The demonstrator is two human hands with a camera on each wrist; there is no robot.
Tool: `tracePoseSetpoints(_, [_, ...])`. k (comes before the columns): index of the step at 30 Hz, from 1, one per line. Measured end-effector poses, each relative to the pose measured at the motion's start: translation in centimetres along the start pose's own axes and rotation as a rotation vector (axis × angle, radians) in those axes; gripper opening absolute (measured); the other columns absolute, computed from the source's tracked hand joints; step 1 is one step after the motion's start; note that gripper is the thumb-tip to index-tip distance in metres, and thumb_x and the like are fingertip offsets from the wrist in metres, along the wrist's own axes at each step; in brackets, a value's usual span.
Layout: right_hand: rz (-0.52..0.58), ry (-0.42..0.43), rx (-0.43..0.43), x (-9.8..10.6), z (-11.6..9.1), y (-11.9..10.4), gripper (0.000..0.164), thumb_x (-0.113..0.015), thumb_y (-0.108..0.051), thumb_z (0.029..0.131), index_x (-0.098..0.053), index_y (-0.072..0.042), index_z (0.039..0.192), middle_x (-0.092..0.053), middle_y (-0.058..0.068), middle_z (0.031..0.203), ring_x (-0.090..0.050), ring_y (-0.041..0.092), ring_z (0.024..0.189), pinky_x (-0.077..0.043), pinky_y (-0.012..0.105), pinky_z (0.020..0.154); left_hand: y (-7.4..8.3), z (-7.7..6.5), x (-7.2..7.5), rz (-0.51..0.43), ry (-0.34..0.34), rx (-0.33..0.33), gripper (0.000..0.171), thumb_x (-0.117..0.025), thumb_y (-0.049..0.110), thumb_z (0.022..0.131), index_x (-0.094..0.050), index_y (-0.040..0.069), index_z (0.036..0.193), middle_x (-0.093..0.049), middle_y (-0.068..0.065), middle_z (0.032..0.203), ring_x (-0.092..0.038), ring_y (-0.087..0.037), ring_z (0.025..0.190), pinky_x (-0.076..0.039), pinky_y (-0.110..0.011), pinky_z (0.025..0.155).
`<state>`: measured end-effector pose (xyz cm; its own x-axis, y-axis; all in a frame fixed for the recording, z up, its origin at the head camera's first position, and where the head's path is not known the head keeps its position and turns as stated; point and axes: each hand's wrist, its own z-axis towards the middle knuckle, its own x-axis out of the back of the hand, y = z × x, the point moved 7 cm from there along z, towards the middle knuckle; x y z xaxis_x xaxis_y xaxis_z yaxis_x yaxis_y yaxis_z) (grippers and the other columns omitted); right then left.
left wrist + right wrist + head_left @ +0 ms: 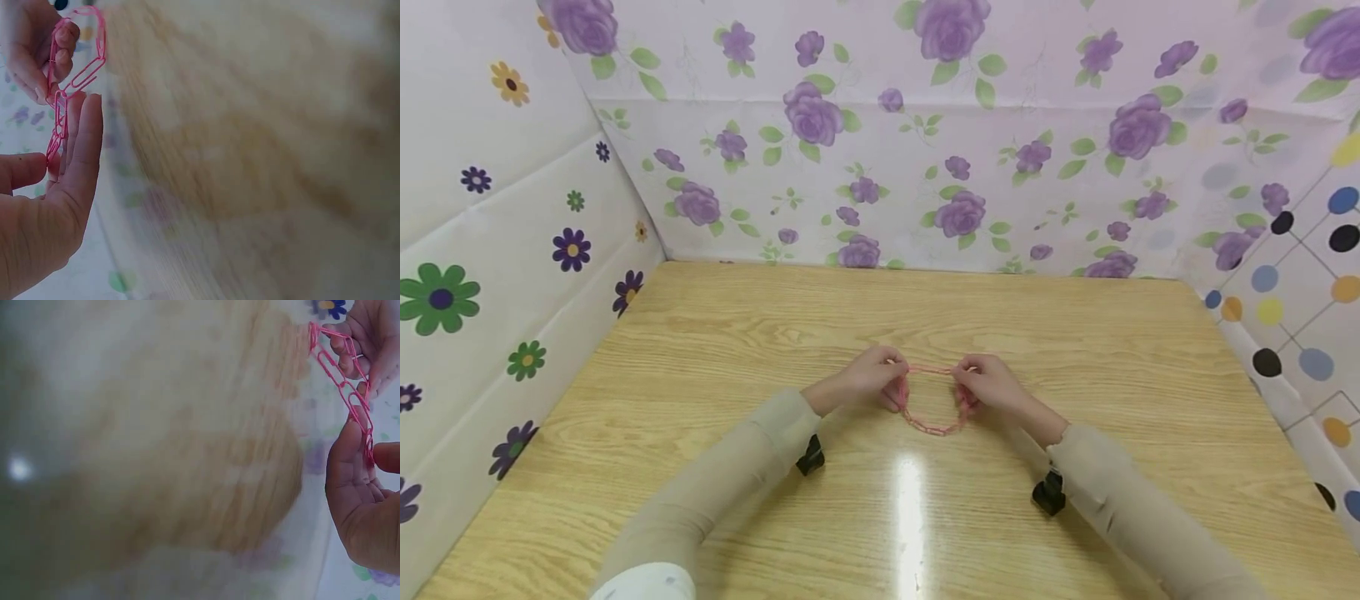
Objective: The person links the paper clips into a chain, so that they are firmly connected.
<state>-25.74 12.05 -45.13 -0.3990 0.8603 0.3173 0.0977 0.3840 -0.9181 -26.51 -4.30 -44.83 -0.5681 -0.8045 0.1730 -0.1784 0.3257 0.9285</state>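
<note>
A chain of pink paper clips (934, 431), linked into a loop, hangs between both hands over the middle of the table. My left hand (877, 377) pinches the loop's left side between thumb and fingers. On the opposite side, my right hand (991, 383) pinches it the same way. In the left wrist view the linked clips (60, 112) run from the left thumb up to the right hand. The right wrist view shows the clips (367, 434) against the right fingers, with the left hand (369, 344) beyond.
The wood-grain table (760, 317) spreads around both hands. A floral sheet (880, 150) stands behind it, with patterned sheets at both sides. Black wrist devices (1049, 493) sit under the sleeves. A light glare lies on the tabletop in front.
</note>
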Motion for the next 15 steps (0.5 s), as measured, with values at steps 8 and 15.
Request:
tracePoseSetpoints(8, [-0.003,0.013,-0.135,0.0,1.4,1.3,0.023,-0.047,-0.011,0.094,-0.056,0.008,0.086,-0.061,0.012,0.064,-0.060,0.017,0.048,-0.050,0.029,0.046,-0.2,1.2,0.4,0.048,-0.008,0.066,0.022,-0.036,0.006,0.097,-0.051,-0.009,0.090,-0.062,-0.018,0.076,-0.063,-0.023,0.057,-0.054,-0.036,0.058])
tracePoseSetpoints(15, [-0.022,0.026,-0.188,0.1,1.6,1.1,0.021,-0.049,-0.010,0.092,-0.057,0.008,0.087,-0.062,0.012,0.064,-0.059,0.017,0.047,-0.050,0.028,0.045,-0.3,1.4,0.5,0.074,0.032,0.088,0.017,-0.040,0.005,0.094,-0.053,-0.007,0.094,-0.060,-0.017,0.075,-0.062,-0.022,0.057,-0.054,-0.036,0.058])
